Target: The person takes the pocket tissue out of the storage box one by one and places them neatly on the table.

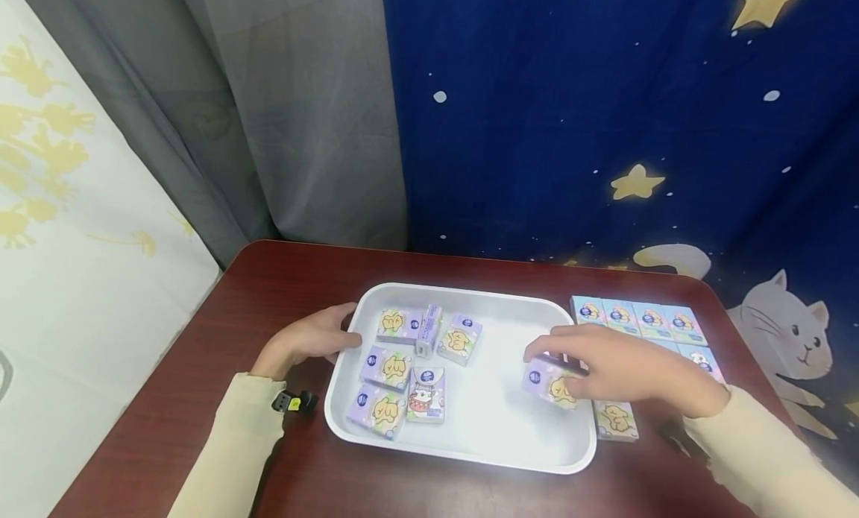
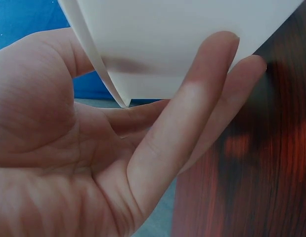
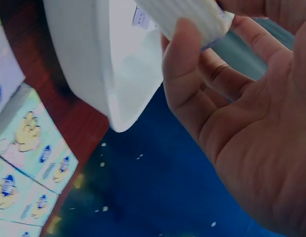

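A white tray (image 1: 496, 451) stands on the table with several purple tissue packs in its left half. Most show a yellow cartoon puppy, like the pack (image 1: 386, 367) near the left wall; one pack (image 1: 426, 395) has a white character, and a narrow one (image 1: 429, 330) stands on its side. My left hand (image 1: 315, 339) grips the tray's left rim, thumb over it and fingers along the outer wall (image 2: 153, 54). Above the tray's right part, my right hand (image 1: 604, 361) pinches a purple tissue pack (image 1: 546, 381) between thumb and fingers. Its folded white side (image 3: 192, 19) shows in the right wrist view.
Right of the tray, several blue tissue packs (image 1: 651, 320) lie in rows, partly hidden by my right forearm. A purple pack (image 1: 615, 421) lies nearer me, beside the tray. The dark red table (image 1: 302, 279) ends at blue and grey curtains (image 1: 322, 130).
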The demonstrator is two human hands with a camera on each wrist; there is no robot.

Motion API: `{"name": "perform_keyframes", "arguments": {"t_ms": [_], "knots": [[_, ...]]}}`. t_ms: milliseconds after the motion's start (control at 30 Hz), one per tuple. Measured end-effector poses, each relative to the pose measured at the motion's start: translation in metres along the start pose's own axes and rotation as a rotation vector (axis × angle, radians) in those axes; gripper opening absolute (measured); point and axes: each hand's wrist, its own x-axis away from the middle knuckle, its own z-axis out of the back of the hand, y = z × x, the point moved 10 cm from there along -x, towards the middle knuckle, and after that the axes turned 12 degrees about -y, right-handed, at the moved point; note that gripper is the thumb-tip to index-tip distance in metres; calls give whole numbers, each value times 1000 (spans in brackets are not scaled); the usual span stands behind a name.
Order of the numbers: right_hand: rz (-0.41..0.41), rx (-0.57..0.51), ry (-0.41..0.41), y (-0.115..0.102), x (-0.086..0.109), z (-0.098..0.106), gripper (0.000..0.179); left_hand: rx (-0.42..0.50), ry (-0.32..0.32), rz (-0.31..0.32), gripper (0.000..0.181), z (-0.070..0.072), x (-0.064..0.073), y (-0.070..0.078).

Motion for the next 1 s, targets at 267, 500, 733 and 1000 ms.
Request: {"name": "perform_keyframes", "arguments": {"t_ms": [267,500,733,1000], "knots": [[-16,-178,63,22,18,-5,58,2,4,0,60,0,-1,-1],[-59,-337,144,45,37,-13,55,-7,3,1,58,1,-2,-3],[-99,-507,198,67,55,-24,57,-10,8,22,57,1,-1,-5],[-114,-625,253,91,78,-40,55,-15,18,26,56,3,-1,-6]]}}
